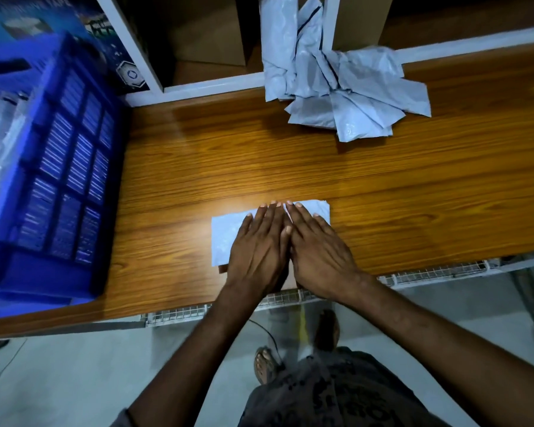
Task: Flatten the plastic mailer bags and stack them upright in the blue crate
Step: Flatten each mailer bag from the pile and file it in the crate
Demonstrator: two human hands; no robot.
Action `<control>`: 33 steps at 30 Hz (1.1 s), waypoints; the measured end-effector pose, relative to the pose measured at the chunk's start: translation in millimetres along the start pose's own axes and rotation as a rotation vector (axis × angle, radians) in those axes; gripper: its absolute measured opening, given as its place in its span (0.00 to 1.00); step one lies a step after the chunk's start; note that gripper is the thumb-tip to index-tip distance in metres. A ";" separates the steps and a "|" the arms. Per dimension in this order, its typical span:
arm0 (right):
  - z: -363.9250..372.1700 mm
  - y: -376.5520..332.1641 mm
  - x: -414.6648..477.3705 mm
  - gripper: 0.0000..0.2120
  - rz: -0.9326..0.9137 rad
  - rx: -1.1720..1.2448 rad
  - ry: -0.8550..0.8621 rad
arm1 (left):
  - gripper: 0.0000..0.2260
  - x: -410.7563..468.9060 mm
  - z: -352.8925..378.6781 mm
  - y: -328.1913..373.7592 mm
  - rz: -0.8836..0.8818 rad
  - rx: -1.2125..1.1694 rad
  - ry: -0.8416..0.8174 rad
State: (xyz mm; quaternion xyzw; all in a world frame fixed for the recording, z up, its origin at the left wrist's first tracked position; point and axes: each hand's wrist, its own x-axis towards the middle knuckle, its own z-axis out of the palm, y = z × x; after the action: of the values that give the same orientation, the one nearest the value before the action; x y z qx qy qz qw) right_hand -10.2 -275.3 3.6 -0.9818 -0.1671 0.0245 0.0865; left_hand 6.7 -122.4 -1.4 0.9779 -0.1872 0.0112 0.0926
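Feet stand on the pale floor nearest the camera, one in a sandal [264,363]. Above them, a wire-mesh rack [429,274] runs under the near edge of the wooden surface [413,195].

Just past that edge lies a flat mailer [225,232], pale grey, and both hands press down on it. The left grip [258,248] and right grip [318,254] lie side by side and touching, palms down, fingers straight and spread over the plastic. Both are released, grasping nothing. The fingertips [263,206] reach the mailer's far edge. Its left part shows bare beside the left grip.

Left of the mailer, well apart, the blue crate [65,167] stands on the surface, its slotted wall facing the mailer. Pale sheets show inside it, too blurred to tell more.

Beyond the mailer and to its right, a crumpled pile of mailers [336,87] spills from a white-framed shelf [213,84] onto the surface. Farther still, brown boxes [210,35] sit in the shelf.
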 end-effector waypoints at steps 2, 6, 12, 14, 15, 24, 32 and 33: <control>1.3 9.2 -3.9 0.34 0.019 0.021 -0.031 | 0.26 -10.0 6.5 -12.5 0.001 -0.007 0.012; -0.2 27.1 -16.3 0.39 0.085 0.041 -0.071 | 0.27 -24.9 7.2 -23.4 -0.044 0.002 0.037; -19.5 29.2 -19.3 0.37 0.194 0.058 -0.127 | 0.38 -51.6 -5.5 -47.7 -0.210 0.004 -0.042; -24.9 17.9 -11.4 0.34 0.193 0.067 -0.026 | 0.35 -47.0 -17.3 -46.0 -0.162 -0.005 -0.027; -24.4 9.8 -4.1 0.32 0.164 0.076 0.018 | 0.31 -39.1 -20.2 -40.0 -0.107 0.002 -0.001; 8.9 18.4 -8.2 0.42 0.196 0.063 -0.055 | 0.35 -40.0 7.7 -43.2 -0.162 -0.064 -0.026; -5.3 14.3 9.0 0.40 0.221 0.108 -0.064 | 0.32 -27.6 -5.2 -52.8 -0.114 -0.002 -0.028; -2.6 12.4 11.6 0.39 0.205 0.129 -0.060 | 0.31 -24.0 -2.2 -54.5 -0.087 0.002 -0.050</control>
State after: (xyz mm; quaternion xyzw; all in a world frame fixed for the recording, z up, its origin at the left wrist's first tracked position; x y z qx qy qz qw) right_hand 5.1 -283.4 3.7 -0.9850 -0.0664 0.0730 0.1414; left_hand 4.5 -63.5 -10.2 0.9852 -0.1467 -0.0169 0.0873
